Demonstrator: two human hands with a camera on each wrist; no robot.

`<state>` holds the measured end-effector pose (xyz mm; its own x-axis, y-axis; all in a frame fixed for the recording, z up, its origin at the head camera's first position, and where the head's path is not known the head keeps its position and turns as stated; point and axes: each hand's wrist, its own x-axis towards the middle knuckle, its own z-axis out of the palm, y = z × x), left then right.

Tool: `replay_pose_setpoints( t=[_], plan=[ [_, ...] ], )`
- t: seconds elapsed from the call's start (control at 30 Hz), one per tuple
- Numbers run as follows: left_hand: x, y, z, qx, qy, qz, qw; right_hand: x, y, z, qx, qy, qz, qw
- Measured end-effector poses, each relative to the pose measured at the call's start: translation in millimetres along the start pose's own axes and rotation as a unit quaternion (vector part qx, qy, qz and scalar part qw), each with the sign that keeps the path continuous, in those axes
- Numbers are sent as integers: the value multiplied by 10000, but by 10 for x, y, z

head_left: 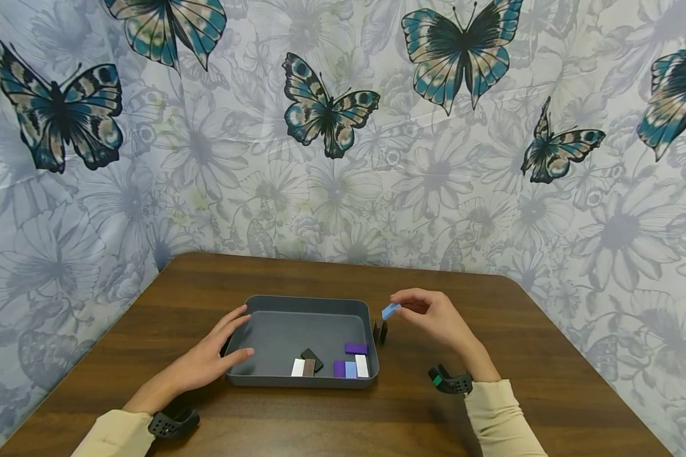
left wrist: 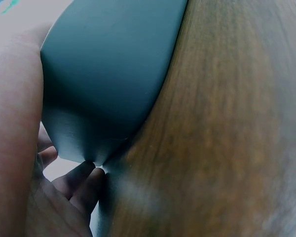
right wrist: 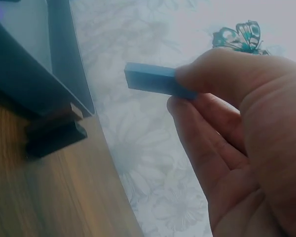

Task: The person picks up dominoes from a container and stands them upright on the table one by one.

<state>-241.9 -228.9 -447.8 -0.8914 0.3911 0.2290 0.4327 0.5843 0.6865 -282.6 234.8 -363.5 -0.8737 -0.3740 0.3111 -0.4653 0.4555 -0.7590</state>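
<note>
Between thumb and fingertips, my right hand pinches a small light-blue rectangular block, raised just right of the grey tray. Below it, a black block and a brown block stand on edge, side by side, beside the tray's right wall. My left hand holds the tray's left side, thumb over the rim; in the left wrist view some fingertips touch the outer wall. Inside the tray's near right corner lie purple, blue and white blocks.
Nearer the tray's front middle lie a white block, a brown block and a dark block set askew. The wooden table ends at the back against a butterfly-patterned wall covering.
</note>
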Motion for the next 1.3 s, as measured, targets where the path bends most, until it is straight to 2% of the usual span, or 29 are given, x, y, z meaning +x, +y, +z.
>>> replay_pose_setpoints(
  t=[0.17, 0.4, 0.8, 1.3],
  plan=[
    [-11, 6, -5, -6, -3, -35, 10000, -6, 49, -30, -138, 21, 124, 9998],
    [-14, -1, -1, -43, 7, 7, 10000, -37, 153, -34, -826, -1, 288, 9962],
    [-3, -2, -15, -19, 11, 15, 10000, -31, 323, 23, -953, -494, 183, 9941],
    [18, -2, -31, -82, -6, 9, 10000, -18, 391, 123, -1345, -929, 96, 9865]
  ],
)
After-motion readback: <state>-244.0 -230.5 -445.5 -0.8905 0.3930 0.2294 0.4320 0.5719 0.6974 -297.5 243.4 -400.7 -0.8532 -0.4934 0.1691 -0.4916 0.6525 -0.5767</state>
